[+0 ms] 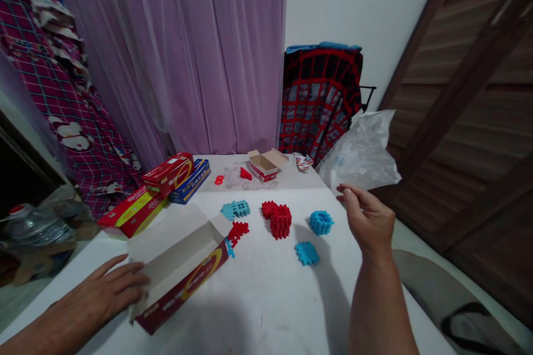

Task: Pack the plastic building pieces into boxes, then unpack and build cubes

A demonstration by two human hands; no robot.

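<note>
A person's left hand (94,293), fingers extended, is at one end of an open box (189,285) on the white table (270,299); its grip cannot be told. The right hand (370,216) is pinched beside one plastic bag (362,158), its hold unclear. Beyond sit one blue stack (321,223), one flat blue piece (307,253) and, at left, three more boxes (133,212).

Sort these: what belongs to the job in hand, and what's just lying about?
Likely in the job:
open carton by the left hand
plastic bag apparently pinched by the right hand
red blocks, blue blocks

Likely lying about:
closed red boxes, blue box
small open box
</note>
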